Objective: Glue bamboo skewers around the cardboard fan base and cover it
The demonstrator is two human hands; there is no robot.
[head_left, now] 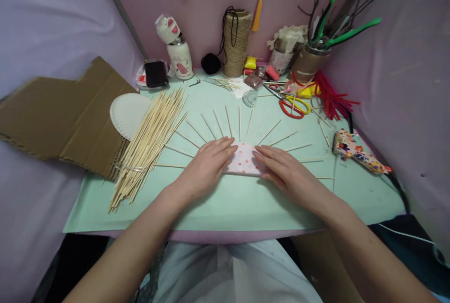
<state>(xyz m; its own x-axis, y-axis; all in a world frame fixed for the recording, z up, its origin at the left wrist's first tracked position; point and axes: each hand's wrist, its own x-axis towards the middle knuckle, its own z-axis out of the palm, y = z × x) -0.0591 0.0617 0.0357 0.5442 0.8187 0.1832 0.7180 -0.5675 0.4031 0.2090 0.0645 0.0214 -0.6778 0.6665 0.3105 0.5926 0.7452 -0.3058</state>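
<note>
A pale pink piece with red dots (243,158) lies flat on the mint-green table cover (225,209). Thin wooden sticks (239,122) fan out around its curved upper side. My left hand (211,162) rests flat on its left part, fingers stretched out. On the right part lies my right hand (284,169), its fingers extended too. The hands are apart, with the dotted surface showing between them. Both cover the inner ends of several sticks.
A bundle of sticks (147,148), a white paper plate (130,113) and cardboard (70,120) lie left. Behind stand a white bottle (180,59) and twine spool (236,45). Scissors (291,108) lie back right; a floral glue gun (362,153) is at right.
</note>
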